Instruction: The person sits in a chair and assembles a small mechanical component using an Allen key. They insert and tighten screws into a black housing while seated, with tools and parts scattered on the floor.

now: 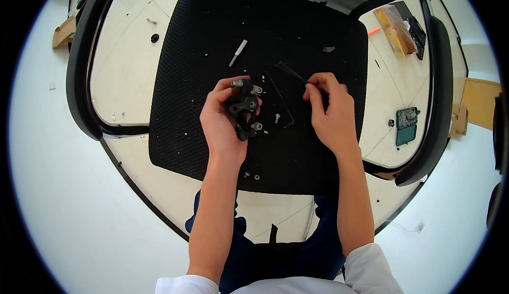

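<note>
Your left hand (220,116), left of the frame's centre, has its fingers curled around a black metal part (243,106) with silver bolts (256,127) showing along its right side. The part is held up over the black chair seat (177,97). Your right hand (334,111), right of centre, has thumb and forefinger closed together on a slim dark rod (290,71), which points toward the upper left; its far end is too faint to make out.

Between your hands, an L-shaped key (280,97) lies on the seat, its bent end low, and just beside that bend lies a small silver screw (277,118). Above your left hand, in the upper middle of the frame, a pale, narrow-tipped pin (238,52) lies at a slant. Two little metal pieces (257,177) sit near the seat's front edge, in the lower middle. At the right of the frame, an open green case (406,127) lies on the floor (384,89).
</note>
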Available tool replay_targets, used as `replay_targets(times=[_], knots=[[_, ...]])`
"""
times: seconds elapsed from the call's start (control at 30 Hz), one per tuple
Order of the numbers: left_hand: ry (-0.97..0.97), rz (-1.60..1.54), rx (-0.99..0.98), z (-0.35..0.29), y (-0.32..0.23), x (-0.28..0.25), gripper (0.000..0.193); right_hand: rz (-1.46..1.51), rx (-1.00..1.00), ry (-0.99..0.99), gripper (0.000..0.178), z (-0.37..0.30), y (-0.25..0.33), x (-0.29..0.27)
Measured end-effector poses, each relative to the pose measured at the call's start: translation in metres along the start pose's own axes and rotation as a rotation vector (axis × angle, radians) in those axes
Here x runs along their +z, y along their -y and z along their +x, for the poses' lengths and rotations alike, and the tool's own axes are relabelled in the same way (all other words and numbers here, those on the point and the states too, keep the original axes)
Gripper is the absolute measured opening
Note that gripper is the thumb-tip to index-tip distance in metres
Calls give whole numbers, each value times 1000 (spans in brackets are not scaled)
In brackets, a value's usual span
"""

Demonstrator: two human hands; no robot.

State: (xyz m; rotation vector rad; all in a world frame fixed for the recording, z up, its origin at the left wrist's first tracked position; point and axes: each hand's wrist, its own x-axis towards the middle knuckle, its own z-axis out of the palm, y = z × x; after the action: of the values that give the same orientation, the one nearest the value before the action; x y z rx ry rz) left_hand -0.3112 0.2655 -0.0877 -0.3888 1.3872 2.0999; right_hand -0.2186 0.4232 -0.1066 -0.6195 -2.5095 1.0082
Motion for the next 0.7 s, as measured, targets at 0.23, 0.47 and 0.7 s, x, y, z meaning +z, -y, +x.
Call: replay_targets(times=[0.23,0.47,0.7], knots=[[65,236,76,5,4,-9,34,444,237,247,3,-10,18,-23],[75,382,161,4,6,-4,31,440,234,233,2,-12,14,-25],[102,541,257,0,8,-2,25,339,235,295,4,-13,15,-31]])
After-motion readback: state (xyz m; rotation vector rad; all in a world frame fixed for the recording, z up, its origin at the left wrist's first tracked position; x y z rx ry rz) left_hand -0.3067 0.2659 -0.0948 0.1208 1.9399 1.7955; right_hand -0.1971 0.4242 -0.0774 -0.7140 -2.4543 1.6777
